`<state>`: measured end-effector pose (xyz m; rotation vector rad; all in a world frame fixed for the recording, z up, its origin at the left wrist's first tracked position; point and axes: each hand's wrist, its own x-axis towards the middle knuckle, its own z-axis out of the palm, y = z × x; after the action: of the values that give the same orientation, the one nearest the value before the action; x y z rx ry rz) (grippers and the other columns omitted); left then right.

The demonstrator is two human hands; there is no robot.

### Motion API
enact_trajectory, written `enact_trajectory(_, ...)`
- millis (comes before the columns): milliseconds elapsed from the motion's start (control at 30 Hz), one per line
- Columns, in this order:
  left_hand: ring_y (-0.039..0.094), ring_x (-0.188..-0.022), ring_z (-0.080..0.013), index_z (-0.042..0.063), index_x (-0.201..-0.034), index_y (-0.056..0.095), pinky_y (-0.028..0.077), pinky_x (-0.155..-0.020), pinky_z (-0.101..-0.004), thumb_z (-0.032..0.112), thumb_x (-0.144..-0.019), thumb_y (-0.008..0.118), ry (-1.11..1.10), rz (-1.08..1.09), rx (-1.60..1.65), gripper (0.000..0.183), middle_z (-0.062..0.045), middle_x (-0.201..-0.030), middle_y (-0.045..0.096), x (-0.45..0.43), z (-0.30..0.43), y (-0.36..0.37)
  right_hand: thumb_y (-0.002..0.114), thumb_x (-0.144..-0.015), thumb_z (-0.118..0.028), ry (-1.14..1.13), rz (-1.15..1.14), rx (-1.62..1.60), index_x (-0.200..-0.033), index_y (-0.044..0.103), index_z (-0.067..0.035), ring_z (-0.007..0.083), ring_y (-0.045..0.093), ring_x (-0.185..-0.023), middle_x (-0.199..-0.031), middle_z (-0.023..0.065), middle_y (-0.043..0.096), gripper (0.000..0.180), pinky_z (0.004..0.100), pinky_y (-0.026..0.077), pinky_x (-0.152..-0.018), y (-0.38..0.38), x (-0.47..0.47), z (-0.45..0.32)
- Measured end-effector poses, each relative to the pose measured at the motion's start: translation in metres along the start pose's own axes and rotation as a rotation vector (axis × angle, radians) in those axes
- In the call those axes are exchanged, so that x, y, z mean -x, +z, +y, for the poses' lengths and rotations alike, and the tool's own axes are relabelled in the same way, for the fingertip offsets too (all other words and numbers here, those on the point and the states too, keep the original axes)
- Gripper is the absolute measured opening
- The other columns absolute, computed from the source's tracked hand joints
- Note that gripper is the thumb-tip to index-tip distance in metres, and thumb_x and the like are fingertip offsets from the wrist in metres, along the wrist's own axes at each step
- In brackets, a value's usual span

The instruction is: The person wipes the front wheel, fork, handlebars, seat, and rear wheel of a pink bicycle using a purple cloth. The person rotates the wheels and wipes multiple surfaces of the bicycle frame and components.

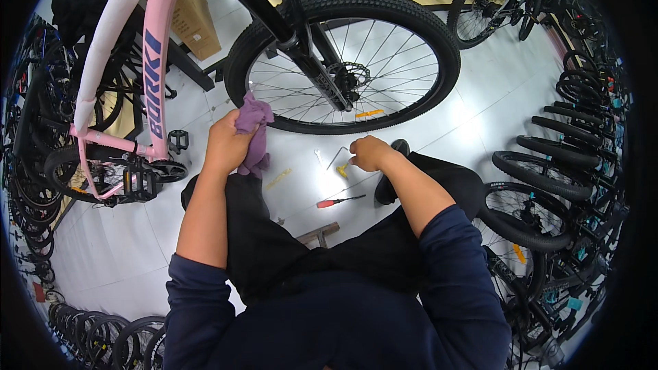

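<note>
A crumpled purple cloth [253,139] hangs from the grip of my left hand [227,143], close to the lower left of the bicycle's front wheel [448,43]. My right hand [371,153] is over the floor with its fingers curled. I cannot tell whether anything is inside it. Just left of its fingertips are an L-shaped hex key [336,158] and a small yellow object [342,170]. A small wrench [319,156] lies further left, and a screwdriver with a red handle [326,204] lies nearer to me.
The pink bicycle frame [157,61] rises on the left, partly in white foam wrap [105,46]. A black suspension fork [308,64] carries the wheel and its disc rotor [360,73]. Behind stands a cardboard box [198,25]. Rows of bicycles [540,162] line the right side.
</note>
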<state>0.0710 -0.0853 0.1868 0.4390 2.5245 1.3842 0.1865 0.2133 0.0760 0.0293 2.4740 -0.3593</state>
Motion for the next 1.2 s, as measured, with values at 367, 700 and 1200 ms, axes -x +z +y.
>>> enact_trajectory(367,0.068,-0.075,-0.025,0.002,-0.105,0.067,0.052,-0.07,-0.0352,0.016,-0.087,0.067,-0.039,0.041,-0.212,0.023,-0.016,-0.084,0.071,0.021,0.0,-0.005,0.07,-0.08,-0.028,-0.154,-0.412,0.129,-0.099,0.075,-0.003,0.0346,0.069,-0.1,-0.104,0.0161,0.073,0.031,0.0412,0.056,-0.085,0.199,-0.099,-0.024)
enact_trajectory(700,0.07,-0.066,-0.0354,-0.001,-0.098,0.065,0.053,-0.061,-0.0415,0.01,-0.08,0.064,-0.016,-0.069,-0.461,0.021,-0.022,-0.074,0.067,-0.002,-0.045,-0.014,0.055,-0.089,-0.015,0.544,0.151,-0.616,-0.117,0.061,-0.004,0.0397,0.067,-0.101,-0.11,0.0206,0.067,0.03,0.0452,0.055,-0.086,0.213,-0.106,-0.028)
enact_trajectory(1200,0.064,-0.105,-0.0399,0.018,-0.118,0.069,0.05,-0.094,-0.0447,0.022,-0.077,0.069,0.168,-0.54,-0.786,0.042,-0.018,-0.111,0.07,-0.048,-0.113,0.06,0.052,-0.092,-0.018,0.547,0.186,-0.549,-0.106,0.065,-0.008,0.0349,0.067,-0.091,-0.098,0.0187,0.065,0.021,0.0475,0.053,-0.077,0.209,-0.119,-0.023)
